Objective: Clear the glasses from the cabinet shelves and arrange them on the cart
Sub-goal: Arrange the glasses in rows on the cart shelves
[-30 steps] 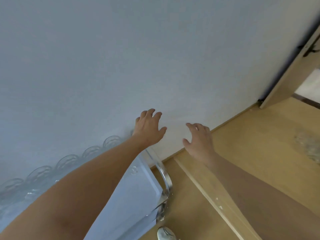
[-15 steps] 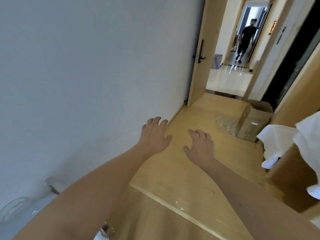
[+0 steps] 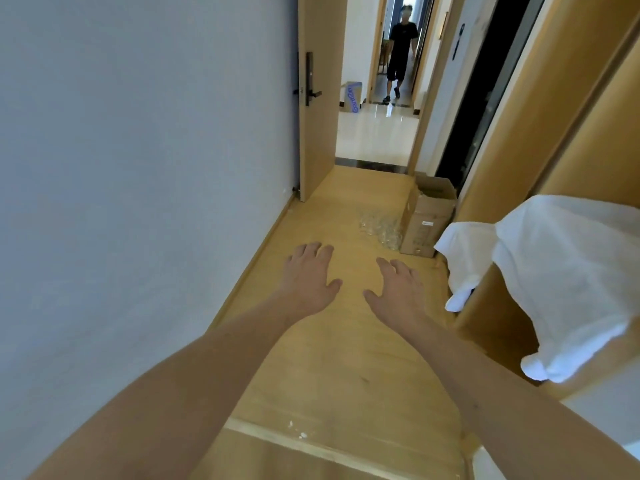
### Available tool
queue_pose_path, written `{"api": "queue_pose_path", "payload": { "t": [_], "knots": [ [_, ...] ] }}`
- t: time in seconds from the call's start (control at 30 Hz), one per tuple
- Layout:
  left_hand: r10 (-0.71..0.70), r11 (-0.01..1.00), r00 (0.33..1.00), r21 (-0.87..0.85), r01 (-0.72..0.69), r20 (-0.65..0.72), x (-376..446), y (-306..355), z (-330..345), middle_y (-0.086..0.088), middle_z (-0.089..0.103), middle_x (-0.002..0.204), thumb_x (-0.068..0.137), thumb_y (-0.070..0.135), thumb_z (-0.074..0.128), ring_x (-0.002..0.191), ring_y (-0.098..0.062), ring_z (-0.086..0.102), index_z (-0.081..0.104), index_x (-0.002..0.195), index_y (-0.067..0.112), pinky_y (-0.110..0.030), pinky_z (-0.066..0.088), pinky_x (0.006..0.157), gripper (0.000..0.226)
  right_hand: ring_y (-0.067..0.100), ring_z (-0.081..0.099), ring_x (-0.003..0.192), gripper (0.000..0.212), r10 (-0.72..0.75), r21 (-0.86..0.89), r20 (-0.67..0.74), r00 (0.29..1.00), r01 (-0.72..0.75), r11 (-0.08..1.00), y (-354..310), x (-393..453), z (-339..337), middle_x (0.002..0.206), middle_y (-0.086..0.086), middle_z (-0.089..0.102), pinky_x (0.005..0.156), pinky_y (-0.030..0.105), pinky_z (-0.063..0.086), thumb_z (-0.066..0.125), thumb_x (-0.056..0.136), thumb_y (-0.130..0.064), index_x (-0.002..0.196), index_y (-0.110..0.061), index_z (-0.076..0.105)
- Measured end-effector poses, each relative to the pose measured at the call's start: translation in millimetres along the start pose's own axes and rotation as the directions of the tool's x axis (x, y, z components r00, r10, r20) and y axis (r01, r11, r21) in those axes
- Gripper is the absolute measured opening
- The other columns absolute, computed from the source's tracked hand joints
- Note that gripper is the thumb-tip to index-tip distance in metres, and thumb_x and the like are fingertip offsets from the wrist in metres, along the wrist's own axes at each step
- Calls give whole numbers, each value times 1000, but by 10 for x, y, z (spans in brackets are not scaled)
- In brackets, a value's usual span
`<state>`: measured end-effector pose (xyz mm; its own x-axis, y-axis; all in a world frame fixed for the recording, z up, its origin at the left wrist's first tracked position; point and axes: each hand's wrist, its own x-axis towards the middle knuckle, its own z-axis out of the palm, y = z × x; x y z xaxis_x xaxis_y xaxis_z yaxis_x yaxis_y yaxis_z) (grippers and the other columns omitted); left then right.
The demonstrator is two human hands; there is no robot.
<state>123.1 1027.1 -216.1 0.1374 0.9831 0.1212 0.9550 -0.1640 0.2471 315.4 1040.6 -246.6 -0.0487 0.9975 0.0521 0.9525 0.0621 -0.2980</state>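
**Between loads: both hands empty, no glasses or cart in view**

The left hand point(image 3: 308, 280) and right hand point(image 3: 398, 291) are held out over the wooden floor point(image 3: 332, 368), palms down, fingers spread and relaxed; neither grip holds anything. The cabinet shelves, glasses and cart are out of frame. A cardboard box point(image 3: 427, 216) sits at 1 o'clock from the hands, a white cloth point(image 3: 554, 271) at 3 o'clock, and an open door point(image 3: 317, 133) at 12 o'clock. Judged step: in transit, unloaded. The next move calls for turning toward the cabinet and taking hold of a glass.
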Motion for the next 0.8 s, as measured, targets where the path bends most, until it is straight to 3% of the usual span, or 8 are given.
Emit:
{"api": "queue_pose_path", "payload": {
  "t": [0.2,0.57,0.8],
  "knots": [
    [-18,999,999,-44,20,41,789,-227,289,-9,33,158,95,51,57,146,-30,27,32,153,18,-49,35,113,72,33,34,140,74,49,5,34,998,-50,999,30,684,274,158,8,33,112,46,37,60,94,-48,156,-24,28],
    [113,993,988,-44,-109,106,2875,-1248,376,-9,33,158,95,49,57,145,-30,28,30,154,17,-47,35,115,72,31,34,140,71,226,14,19,974,-227,974,-394,2466,685,156,6,36,112,44,36,58,94,-48,155,-24,30],
    [155,985,978,-93,-143,138,4094,-1562,454,-10,37,154,95,47,58,141,-32,33,35,151,15,-48,36,113,69,29,34,141,71,323,43,16,946,-324,945,-531,3504,780,157,5,35,111,43,38,59,94,-47,155,-25,30]
  ]
}}
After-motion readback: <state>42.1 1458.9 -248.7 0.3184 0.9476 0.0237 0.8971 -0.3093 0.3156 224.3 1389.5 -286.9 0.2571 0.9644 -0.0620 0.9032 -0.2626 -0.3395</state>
